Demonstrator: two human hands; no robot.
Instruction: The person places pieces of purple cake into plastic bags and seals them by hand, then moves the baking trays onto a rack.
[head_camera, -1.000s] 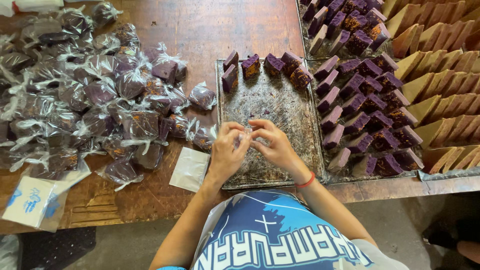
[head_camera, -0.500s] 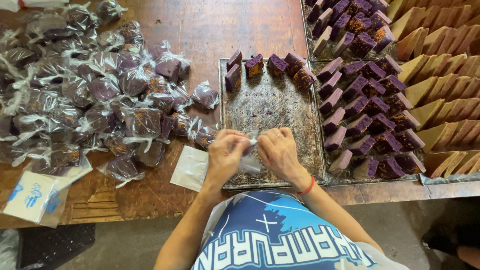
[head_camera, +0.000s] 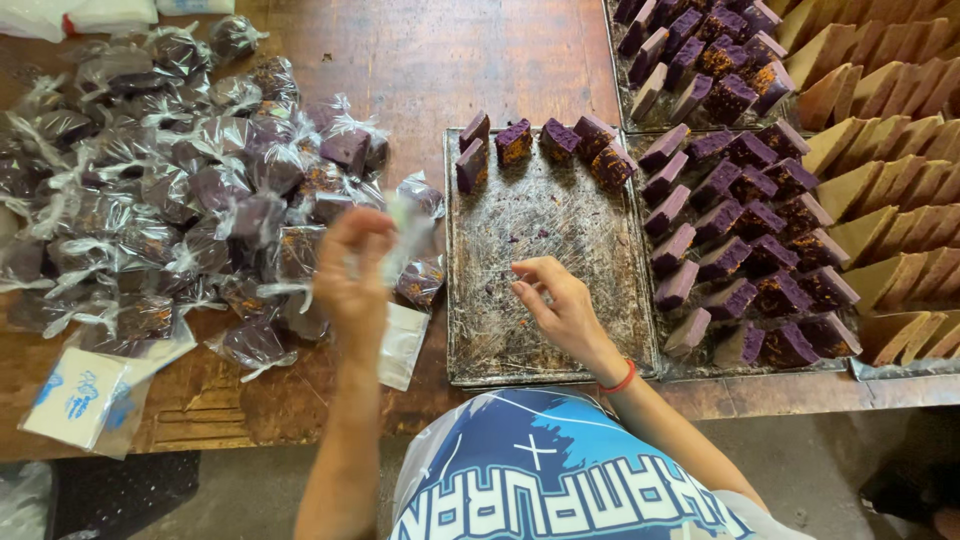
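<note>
My left hand (head_camera: 355, 268) is lifted above the table between the pile of wrapped purple cake pieces (head_camera: 180, 200) and the metal tray (head_camera: 545, 250). It pinches a blurred clear plastic bag (head_camera: 405, 228); what is inside cannot be told. My right hand (head_camera: 562, 308) hovers over the near part of the scratched tray, fingers loosely apart and holding nothing. Several unwrapped purple cake pieces (head_camera: 515, 142) stand along the tray's far edge. A flat stack of clear bags (head_camera: 402, 345) lies just right of my left wrist.
More trays of purple cake pieces (head_camera: 740, 220) sit to the right, and tan wedge slices (head_camera: 885, 170) fill the far right. A white packet (head_camera: 85, 395) lies near the wooden table's front edge (head_camera: 300, 435) at the left.
My hands were together over the tray's near edge, working a clear bag. They have parted: the left swung up and left with the bag, and the right stayed over the tray.
</note>
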